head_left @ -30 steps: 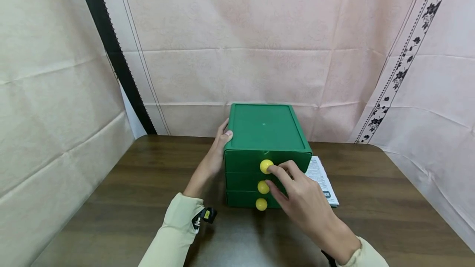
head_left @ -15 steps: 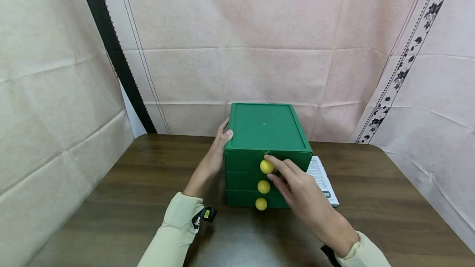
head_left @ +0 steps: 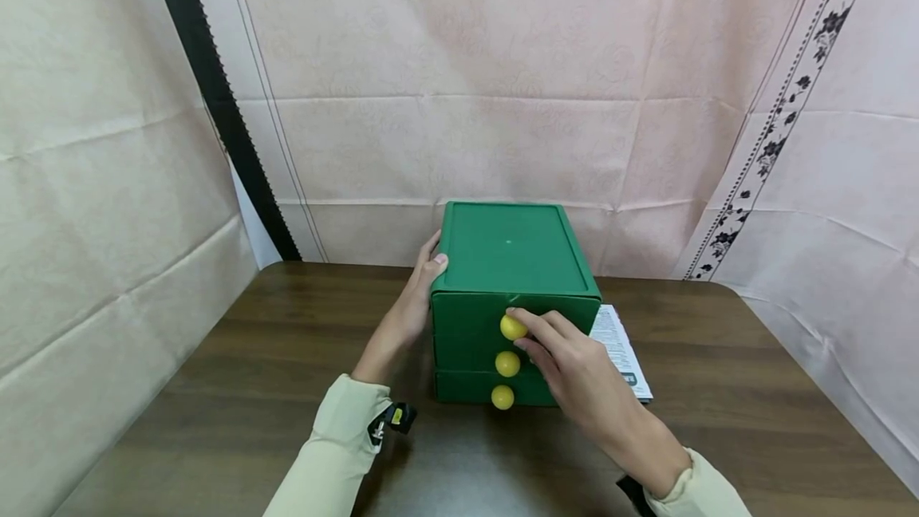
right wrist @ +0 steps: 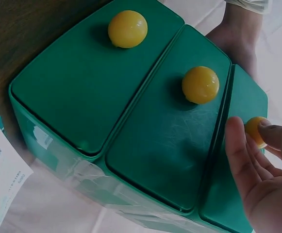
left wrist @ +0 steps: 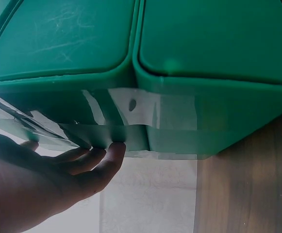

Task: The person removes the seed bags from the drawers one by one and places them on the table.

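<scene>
A green drawer unit [head_left: 506, 250] with three drawers stands on the table, a yellow ball-shaped knob on each front. The top yellow knob [head_left: 512, 327] is pinched between the index finger and thumb of my right hand [head_left: 585, 373]; the right wrist view shows this knob [right wrist: 255, 131] partly covered by the thumb. Below it are the middle knob [head_left: 506, 364] and the bottom knob [head_left: 502, 397]. My left hand [head_left: 415, 294] lies along the unit's left side, thumb near the top edge. In the left wrist view its fingertips [left wrist: 115, 148] touch the side, which carries clear tape [left wrist: 172, 109].
A printed paper [head_left: 619, 349] lies on the dark wooden table [head_left: 273, 389] just right of the unit, partly behind my right hand. Pale cloth [head_left: 459, 70] hangs behind the table and at both sides.
My right index finger has gone from the right of the top knob to over its upper side, with the thumb beneath. The left hand stays in place at the unit's side.
</scene>
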Tool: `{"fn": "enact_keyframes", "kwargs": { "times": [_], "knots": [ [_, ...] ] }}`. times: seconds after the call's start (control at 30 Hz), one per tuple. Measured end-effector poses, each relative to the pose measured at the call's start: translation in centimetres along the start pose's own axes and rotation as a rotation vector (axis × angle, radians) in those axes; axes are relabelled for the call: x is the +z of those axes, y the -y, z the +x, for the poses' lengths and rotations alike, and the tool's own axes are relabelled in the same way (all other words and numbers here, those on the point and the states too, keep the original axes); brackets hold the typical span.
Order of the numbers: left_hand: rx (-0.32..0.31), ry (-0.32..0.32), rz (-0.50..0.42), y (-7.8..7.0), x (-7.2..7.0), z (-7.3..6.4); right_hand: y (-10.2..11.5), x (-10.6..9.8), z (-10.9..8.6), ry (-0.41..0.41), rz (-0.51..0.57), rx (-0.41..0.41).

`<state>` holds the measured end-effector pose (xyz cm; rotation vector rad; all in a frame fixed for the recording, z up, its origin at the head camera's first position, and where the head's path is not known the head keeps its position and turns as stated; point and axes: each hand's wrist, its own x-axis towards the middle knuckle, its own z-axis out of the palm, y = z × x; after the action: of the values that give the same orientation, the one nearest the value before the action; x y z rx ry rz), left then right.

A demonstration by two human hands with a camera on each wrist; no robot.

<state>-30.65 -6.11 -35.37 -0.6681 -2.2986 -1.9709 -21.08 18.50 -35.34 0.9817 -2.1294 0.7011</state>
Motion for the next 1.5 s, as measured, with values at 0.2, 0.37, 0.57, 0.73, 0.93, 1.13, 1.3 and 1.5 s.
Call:
{"fn": "enact_keyframes", "kwargs": {
  "times": [0.2,0.37,0.57,0.73,0.93,1.13,1.3,1.5],
  "knots": [
    [-0.006,-0.011,0.018,-0.3,-0.4,-0.1,0.6,-0.5,0.4,0.039,-0.015,0.004],
    [0.0,-0.01,0.006,-0.4,-0.4,0.0,1.2,-1.3,0.4,0.068,-0.054,0.009],
    [-0.003,0.008,-0.024,0.0,0.0,0.1,2.3,-2.6,0.2,0.147,-0.103,0.084],
    [0.007,0.01,-0.044,0.4,0.0,0.2,3.1,-3.0,0.1,0.178,-0.152,0.079],
    [0.01,-0.001,-0.028,0.6,-0.5,0.3,4.1,-3.3,0.0,0.218,-0.18,0.046],
    [0.007,-0.005,-0.011,0.6,-0.5,0.3,5.0,-4.2,-0.2,0.295,-0.184,0.039],
    [0.01,-0.008,0.006,0.5,-0.5,0.3,5.3,-5.1,-0.2,0.444,-0.169,0.076],
    [0.004,-0.021,0.006,0.5,-0.5,0.3,5.6,-5.7,-0.5,0.601,-0.138,0.087]
  ]
}}
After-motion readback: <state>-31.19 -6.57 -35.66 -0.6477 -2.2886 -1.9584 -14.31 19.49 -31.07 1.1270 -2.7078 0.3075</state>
